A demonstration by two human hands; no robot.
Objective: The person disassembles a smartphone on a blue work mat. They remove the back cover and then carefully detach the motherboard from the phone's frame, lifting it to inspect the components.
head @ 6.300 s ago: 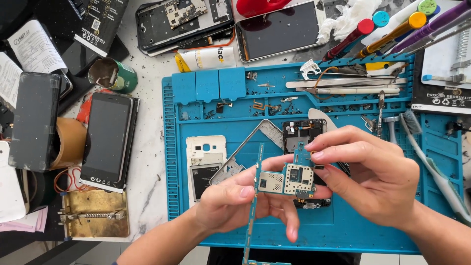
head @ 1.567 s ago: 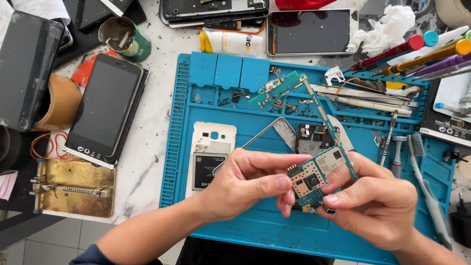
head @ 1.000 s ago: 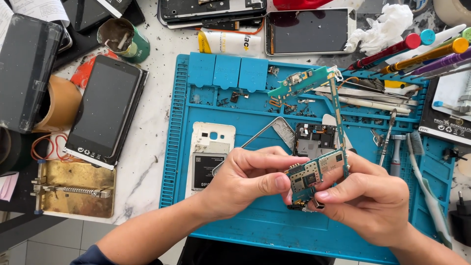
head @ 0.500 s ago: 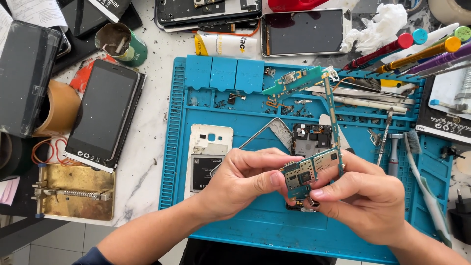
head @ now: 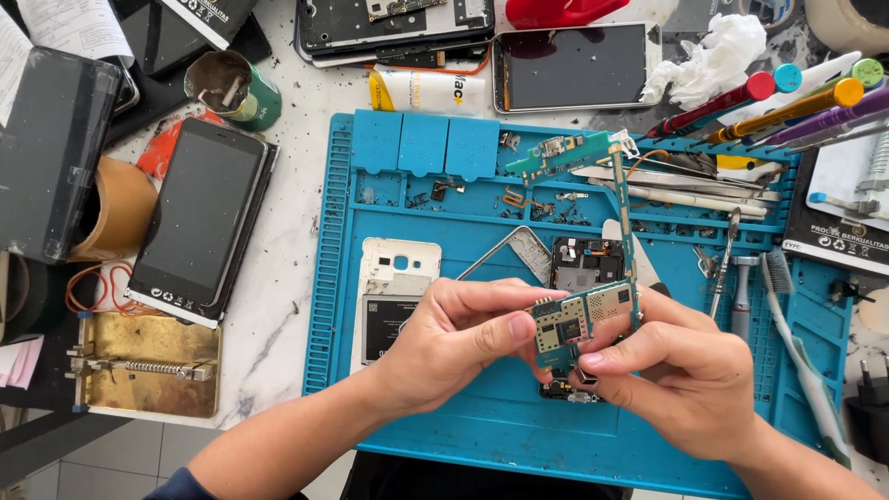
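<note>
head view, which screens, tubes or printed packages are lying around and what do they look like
Phone, left of the blue mat: dark screen, tilted.
Second phone, top centre: dark screen, lying flat.
Tube, above the mat: white with a yellow end.
Card package, right edge: black, white panel.

This is a phone repair workshop: a blue repair mat [head: 444, 444] with small parts, opened phones [head: 394, 23], screwdrivers [head: 787, 111] and a circuit board [head: 583, 319].
</note>
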